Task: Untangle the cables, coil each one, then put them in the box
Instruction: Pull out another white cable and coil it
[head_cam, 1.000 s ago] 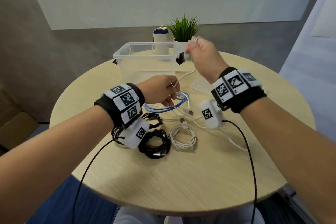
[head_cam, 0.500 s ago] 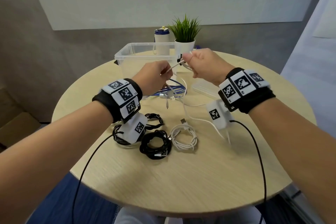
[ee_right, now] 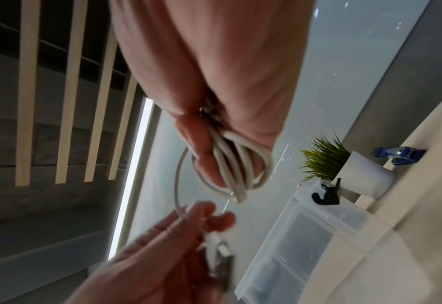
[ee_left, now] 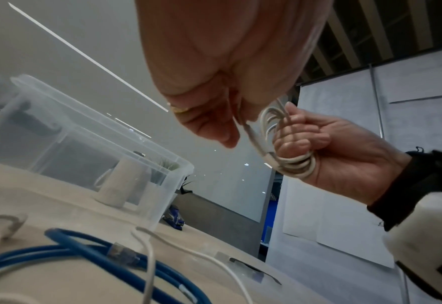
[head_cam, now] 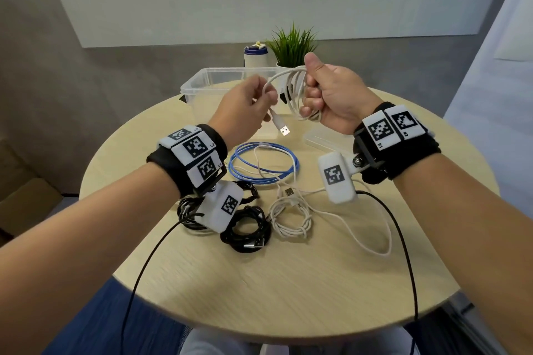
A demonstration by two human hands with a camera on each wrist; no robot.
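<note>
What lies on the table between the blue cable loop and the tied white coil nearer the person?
In the head view, between the blue cable loop and the tied white coil lie loose white cable strands and a USB plug.

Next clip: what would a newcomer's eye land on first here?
Mid-air above the round wooden table, the right hand grips a coiled white USB cable while the left hand pinches its loose plug end. Below lie a looped blue cable and black cable bundles; the clear plastic box waits behind.
</note>
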